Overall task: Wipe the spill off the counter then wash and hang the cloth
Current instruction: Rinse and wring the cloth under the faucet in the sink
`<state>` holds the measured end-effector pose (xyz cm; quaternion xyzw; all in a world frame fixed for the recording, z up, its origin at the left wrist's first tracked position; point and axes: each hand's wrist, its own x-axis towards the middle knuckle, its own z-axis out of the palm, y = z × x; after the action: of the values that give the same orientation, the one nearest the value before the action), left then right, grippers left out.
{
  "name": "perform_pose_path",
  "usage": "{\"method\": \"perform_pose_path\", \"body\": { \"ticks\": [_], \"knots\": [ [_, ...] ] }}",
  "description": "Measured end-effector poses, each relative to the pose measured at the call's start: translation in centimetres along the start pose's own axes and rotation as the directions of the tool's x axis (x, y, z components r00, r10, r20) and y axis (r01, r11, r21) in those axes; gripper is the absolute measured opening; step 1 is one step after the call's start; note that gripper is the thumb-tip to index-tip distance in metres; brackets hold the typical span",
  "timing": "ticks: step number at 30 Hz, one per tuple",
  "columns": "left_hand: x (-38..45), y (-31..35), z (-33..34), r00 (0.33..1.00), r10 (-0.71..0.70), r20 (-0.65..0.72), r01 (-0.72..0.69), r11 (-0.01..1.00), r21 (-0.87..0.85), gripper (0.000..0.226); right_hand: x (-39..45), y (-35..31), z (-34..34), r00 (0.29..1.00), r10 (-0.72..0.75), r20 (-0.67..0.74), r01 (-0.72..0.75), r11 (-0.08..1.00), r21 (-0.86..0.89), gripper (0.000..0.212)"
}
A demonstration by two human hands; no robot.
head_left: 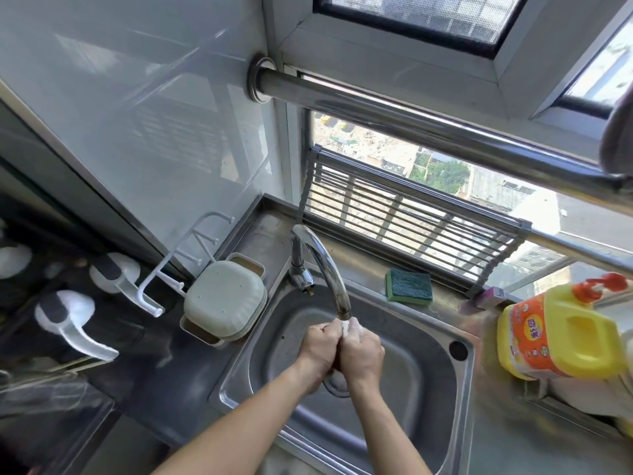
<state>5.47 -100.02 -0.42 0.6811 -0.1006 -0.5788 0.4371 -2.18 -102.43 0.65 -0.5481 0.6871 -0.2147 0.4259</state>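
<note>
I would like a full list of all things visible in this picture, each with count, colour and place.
sink: one, steel, centre
faucet: one, chrome, behind sink, spout over the hands
cloth: one, white, between the hands under the spout
sponge: one, green, ledge behind sink
roll-up rack: one, grey, against window
rail: one, steel, across window
detergent jug: one, yellow, right counter
lidded box: one, pale green, left of sink
hook rack: one, white, left wall
left hand: on cloth
right hand: on cloth

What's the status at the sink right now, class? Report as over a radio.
Left hand and right hand closed together on white cloth under the faucet. Cloth over the sink, washing, not hung. Nothing in the way.
</note>
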Motion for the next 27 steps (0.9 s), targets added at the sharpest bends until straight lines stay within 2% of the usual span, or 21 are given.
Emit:
{"method": "perform_pose_path", "body": {
  "ticks": [2, 4, 5, 8, 9, 10, 12, 13, 14, 16, 18, 20, 22, 23, 25, 27],
  "knots": [
    [0.1, 0.0, -0.3, 0.999, 0.024, -0.021, -0.024, 0.999, 0.03, 0.037, 0.2, -0.1, -0.3, 0.999, 0.024, 0.03, -0.025, 0.999, 0.032, 0.041],
    [0.9, -0.2, -0.6, 0.998, 0.0, -0.068, -0.001, 1.0, -0.013, 0.027, 0.0, -0.1, -0.3, 0.998, 0.04, 0.045, -0.044, 0.995, 0.095, 0.035],
    [1.3, -0.3, -0.7, 0.996, -0.037, -0.076, 0.032, 0.997, -0.064, 0.026, -0.1, -0.1, -0.1, 0.998, 0.017, 0.06, -0.024, 0.993, 0.117, 0.03],
    [1.8, -0.9, -1.6, 0.977, -0.213, -0.021, 0.203, 0.951, -0.232, 0.04, -0.5, 0.2, 0.7, 0.981, -0.127, 0.144, 0.118, 0.991, 0.069, 0.008],
    [1.7, -1.1, -1.9, 0.975, -0.224, -0.008, 0.217, 0.951, -0.222, 0.041, -0.6, 0.4, 0.9, 0.973, -0.17, 0.159, 0.166, 0.985, 0.039, 0.013],
    [1.4, -1.1, -2.2, 0.978, -0.206, -0.009, 0.2, 0.959, -0.2, 0.037, -0.8, 0.8, 1.1, 0.964, -0.219, 0.154, 0.218, 0.976, 0.024, 0.029],
    [1.2, -1.4, -2.5, 0.988, -0.136, -0.068, 0.121, 0.973, -0.195, 0.02, -1.2, 1.1, 1.1, 0.957, -0.274, 0.096, 0.273, 0.962, 0.021, 0.057],
    [1.2, -1.5, -2.5, 0.988, -0.1, -0.114, 0.078, 0.979, -0.189, 0.013, -1.4, 1.0, 1.0, 0.96, -0.272, 0.061, 0.271, 0.962, 0.028, 0.064],
    [1.3, -1.7, -2.4, 0.984, -0.07, -0.163, 0.042, 0.985, -0.17, 0.01, -1.6, 0.9, 0.9, 0.966, -0.26, 0.019, 0.259, 0.965, 0.034, 0.066],
    [0.9, -1.4, -2.0, 0.979, -0.011, -0.203, -0.012, 0.994, -0.109, 0.009, -1.8, 1.1, 0.9, 0.965, -0.246, -0.088, 0.252, 0.965, 0.069, 0.05],
    [0.6, -1.3, -1.5, 0.97, 0.034, -0.242, -0.045, 0.998, -0.041, 0.018, -2.1, 0.7, 0.9, 0.96, -0.174, -0.22, 0.206, 0.969, 0.134, 0.032],
    [0.9, -1.4, -1.2, 0.965, 0.041, -0.261, -0.036, 0.999, 0.025, 0.044, -2.3, 0.2, 0.9, 0.96, -0.036, -0.279, 0.099, 0.971, 0.217, 0.034],
    [1.6, -1.5, -0.6, 0.981, 0.0, -0.194, 0.008, 0.999, 0.04, 0.073, -2.2, 0.2, 0.9, 0.989, 0.007, -0.146, 0.029, 0.969, 0.246, 0.034],
    [1.5, -1.1, -0.2, 0.99, -0.049, -0.135, 0.047, 0.999, -0.015, 0.082, -2.2, 0.3, 0.9, 0.998, -0.006, -0.067, 0.019, 0.978, 0.208, 0.028],
    [0.1, 0.4, 0.4, 0.992, -0.109, -0.068, 0.1, 0.988, -0.12, 0.078, -2.3, 0.4, 0.9, 0.999, -0.018, -0.049, 0.025, 0.989, 0.144, 0.021],
    [-0.3, 0.9, 0.7, 0.993, -0.115, -0.03, 0.11, 0.984, -0.139, 0.061, -2.1, 0.7, 1.0, 0.992, -0.037, -0.124, 0.052, 0.991, 0.121, 0.027]
  ]
}}
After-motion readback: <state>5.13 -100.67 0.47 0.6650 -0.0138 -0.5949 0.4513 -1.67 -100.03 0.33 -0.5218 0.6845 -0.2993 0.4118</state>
